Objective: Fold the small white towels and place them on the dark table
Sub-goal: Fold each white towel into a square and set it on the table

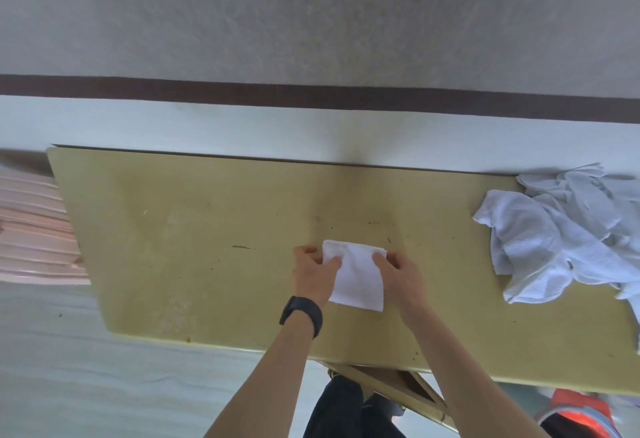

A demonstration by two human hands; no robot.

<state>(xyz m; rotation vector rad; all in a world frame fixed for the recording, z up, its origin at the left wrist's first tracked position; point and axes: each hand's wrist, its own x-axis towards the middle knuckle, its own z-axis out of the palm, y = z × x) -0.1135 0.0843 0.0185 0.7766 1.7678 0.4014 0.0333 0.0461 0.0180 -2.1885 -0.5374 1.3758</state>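
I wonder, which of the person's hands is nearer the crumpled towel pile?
Right. The right hand grips the folded towel edge facing the pile; the left hand grips the opposite edge.

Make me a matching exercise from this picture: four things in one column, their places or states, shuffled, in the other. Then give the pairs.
Things
1 folded towel
2 towel pile
3 wristwatch
4 pink stack

Places or states
A crumpled at the right end of the table
B beyond the table's left end
C on the left wrist
D held between the left hand and right hand

Pairs: 1-D, 2-A, 3-C, 4-B
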